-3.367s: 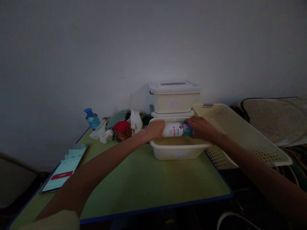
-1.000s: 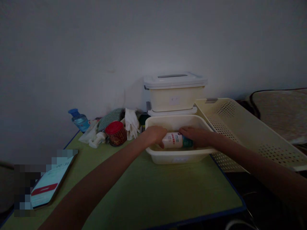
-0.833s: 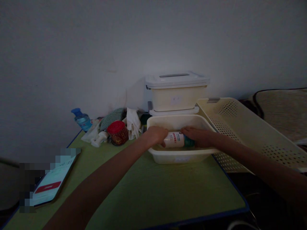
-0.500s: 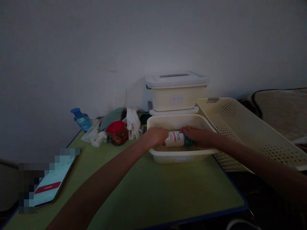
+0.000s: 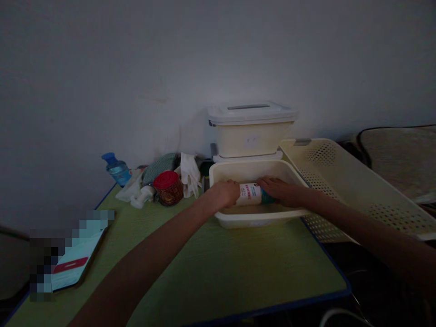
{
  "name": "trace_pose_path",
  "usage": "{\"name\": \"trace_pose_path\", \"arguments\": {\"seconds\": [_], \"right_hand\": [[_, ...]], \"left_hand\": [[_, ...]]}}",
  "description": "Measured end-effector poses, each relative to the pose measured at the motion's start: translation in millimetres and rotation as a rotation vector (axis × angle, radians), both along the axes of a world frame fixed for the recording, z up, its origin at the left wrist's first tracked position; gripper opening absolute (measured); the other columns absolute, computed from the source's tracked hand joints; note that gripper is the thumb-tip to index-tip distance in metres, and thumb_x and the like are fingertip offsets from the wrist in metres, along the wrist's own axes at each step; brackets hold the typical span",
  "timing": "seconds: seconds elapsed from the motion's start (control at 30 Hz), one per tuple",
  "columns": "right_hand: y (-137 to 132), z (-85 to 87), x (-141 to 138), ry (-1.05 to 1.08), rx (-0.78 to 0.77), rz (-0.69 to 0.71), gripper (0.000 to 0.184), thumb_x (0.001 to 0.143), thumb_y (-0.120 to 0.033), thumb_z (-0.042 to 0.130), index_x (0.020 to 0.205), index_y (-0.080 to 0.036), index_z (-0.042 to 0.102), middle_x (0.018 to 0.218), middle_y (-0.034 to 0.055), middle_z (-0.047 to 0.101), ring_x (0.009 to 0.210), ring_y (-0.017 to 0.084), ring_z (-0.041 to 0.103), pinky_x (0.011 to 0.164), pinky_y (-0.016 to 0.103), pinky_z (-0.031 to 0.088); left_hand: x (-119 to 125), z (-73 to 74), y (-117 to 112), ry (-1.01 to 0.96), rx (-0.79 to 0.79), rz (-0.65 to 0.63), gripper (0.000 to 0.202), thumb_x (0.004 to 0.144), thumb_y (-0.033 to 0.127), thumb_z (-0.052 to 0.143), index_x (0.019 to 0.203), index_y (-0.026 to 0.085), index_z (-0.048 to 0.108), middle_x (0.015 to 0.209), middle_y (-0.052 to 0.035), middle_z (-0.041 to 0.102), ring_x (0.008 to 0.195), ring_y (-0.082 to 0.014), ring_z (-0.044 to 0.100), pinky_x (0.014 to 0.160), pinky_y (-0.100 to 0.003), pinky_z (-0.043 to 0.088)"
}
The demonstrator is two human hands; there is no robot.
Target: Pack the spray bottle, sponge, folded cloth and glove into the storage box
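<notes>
A white bottle (image 5: pixel 250 194) with red print and a green end lies on its side inside a cream plastic bin (image 5: pixel 259 220). My left hand (image 5: pixel 226 193) is closed around its left end. My right hand (image 5: pixel 279 190) grips the green end, fingers over the top. Both hands reach into the bin over its front rim, and they hide the two ends of the bottle.
Behind the bin stands a lidded storage box (image 5: pixel 254 131). A perforated cream basket (image 5: pixel 354 186) leans at the right. Left on the green table (image 5: pixel 218 272) are a red-lidded jar (image 5: pixel 168 188), a blue-capped bottle (image 5: pixel 116 170), a white cloth (image 5: pixel 190 172) and a phone (image 5: pixel 76 259).
The bin has shifted or tipped very slightly backward, with the bottle and both hands a little higher in view. The hold on the bottle looks the same.
</notes>
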State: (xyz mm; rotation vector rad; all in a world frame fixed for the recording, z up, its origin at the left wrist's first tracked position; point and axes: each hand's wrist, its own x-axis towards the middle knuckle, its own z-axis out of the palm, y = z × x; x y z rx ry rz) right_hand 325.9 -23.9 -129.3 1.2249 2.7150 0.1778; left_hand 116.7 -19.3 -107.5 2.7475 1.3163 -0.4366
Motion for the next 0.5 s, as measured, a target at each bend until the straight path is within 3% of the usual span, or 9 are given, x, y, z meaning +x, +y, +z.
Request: {"name": "trace_pose_path", "arguments": {"seconds": [0.5], "right_hand": [[11.8,-3.7,2.3,0.106,-0.078,-0.006,0.056,0.066,-0.008,0.054,0.121,-0.009,0.045,0.121,0.0197,0.053,0.113,0.028,0.05,0.095,0.041,0.04]], "left_hand": [[0.9,-4.8,12.7,-0.002,-0.015,-0.016,0.051,0.072,0.027,0.066,0.116,0.005,0.051,0.116,-0.0205,0.058,0.101,-0.0277,0.059,0.077,-0.031,0.048]]}}
